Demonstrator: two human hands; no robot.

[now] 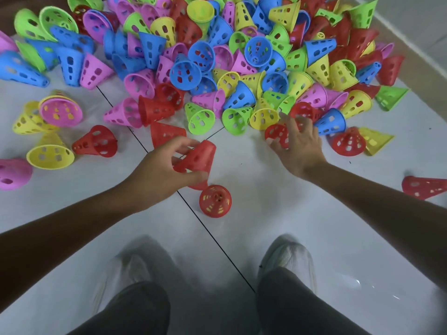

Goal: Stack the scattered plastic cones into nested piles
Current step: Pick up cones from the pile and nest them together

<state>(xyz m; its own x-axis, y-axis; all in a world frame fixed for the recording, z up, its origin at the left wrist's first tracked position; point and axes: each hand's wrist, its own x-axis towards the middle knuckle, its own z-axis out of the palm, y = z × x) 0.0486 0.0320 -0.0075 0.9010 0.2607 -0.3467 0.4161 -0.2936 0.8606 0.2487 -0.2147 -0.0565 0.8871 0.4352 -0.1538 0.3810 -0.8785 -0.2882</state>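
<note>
Head view. My left hand (167,163) at centre frame grips a short stack of red cones (198,158), fingers and thumb curled round it, held tilted just above the floor. Just below it a lone red cone (215,201) stands on the white floor tiles (302,213). My right hand (297,141), right of centre, reaches into the near edge of the big mixed heap of cones (217,44) that fills the upper frame; its fingers curl over another red cone (278,134), though I cannot tell whether the grip is closed yet. Hands apart.

Step in hand, as I judge it: gathering reds into one nested pile. Next move calls for lifting the right-hand cone clear, turning its open mouth to match, and sliding it squarely onto the stack. More loose reds lie at left (96,141) and right (348,142).
</note>
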